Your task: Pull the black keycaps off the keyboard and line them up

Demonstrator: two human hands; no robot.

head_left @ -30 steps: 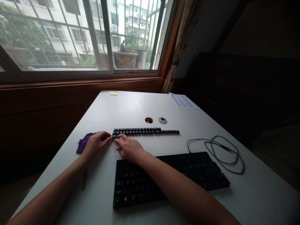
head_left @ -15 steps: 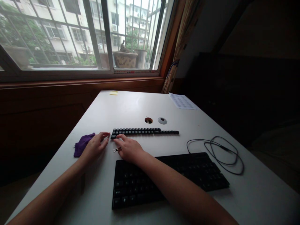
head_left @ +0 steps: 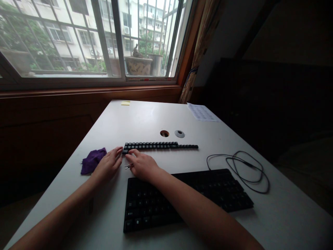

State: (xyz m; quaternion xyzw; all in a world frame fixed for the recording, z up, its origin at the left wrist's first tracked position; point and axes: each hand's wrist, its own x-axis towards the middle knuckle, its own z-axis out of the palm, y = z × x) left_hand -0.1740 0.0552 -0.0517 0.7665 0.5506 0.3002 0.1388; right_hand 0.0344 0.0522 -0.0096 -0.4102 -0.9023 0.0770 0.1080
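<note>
Loose black keycaps (head_left: 151, 147) stand in tidy rows on the white desk. At their left end, my left hand (head_left: 109, 162) reaches in with fingers extended, the fingertips by the end keycap; nothing shows in it. My right hand (head_left: 142, 165) is at the front of the same end, thumb and index finger at a keycap in the nearest row. A small metal wire tool, like a keycap puller (head_left: 128, 166), sticks out from under its curled fingers. Below lies a black keyboard (head_left: 153, 220), partly covered by my right forearm.
A purple cloth (head_left: 92, 161) lies left of my left hand. The keyboard's black cable (head_left: 243, 184) loops at the right. Farther back are a cable hole (head_left: 164, 133), its grey cover (head_left: 179, 134), a printed sheet (head_left: 202, 113) and a yellow note (head_left: 125, 103).
My left hand has shifted slightly right, closing in on the left end of the keycap rows, its fingers now closer together. My right hand stays at the same spot with the metal tool.
</note>
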